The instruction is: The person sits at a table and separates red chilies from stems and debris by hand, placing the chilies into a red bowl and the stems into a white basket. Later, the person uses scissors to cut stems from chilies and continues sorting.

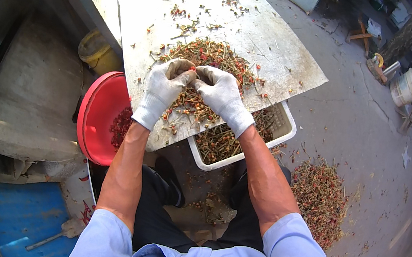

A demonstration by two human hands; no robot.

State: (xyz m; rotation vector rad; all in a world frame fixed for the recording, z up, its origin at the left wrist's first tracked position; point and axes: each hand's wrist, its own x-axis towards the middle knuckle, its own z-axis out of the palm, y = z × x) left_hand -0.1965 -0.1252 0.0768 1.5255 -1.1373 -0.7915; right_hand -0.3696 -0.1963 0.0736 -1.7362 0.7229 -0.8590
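My left hand (pixel 167 85), in a whitish knit glove with dirty fingertips, pinches a small red piece (pixel 193 68), apparently chili pepper. Right beside it, my right hand (pixel 221 92), gloved alike, has its fingers bent in until the tips nearly meet the left ones; whether it holds anything is hidden. Both hands are over a pile of dry pepper stems and caps (pixel 197 108) with red bits, heaped on a pale board (pixel 283 65). Under the board's near edge stands a white plastic crate (pixel 293 123) filled with similar stems. On the left, a red basin (pixel 99 110) contains dark red pieces.
More stems form a heap (pixel 319 202) on the concrete floor at right. A yellow bucket (pixel 99 54) stands behind the basin. Blue sheeting (pixel 21 211) lies at lower left, beside a greyish block (pixel 39 99). Farther right are a white bucket (pixel 407 87) and a wooden stool (pixel 361 35).
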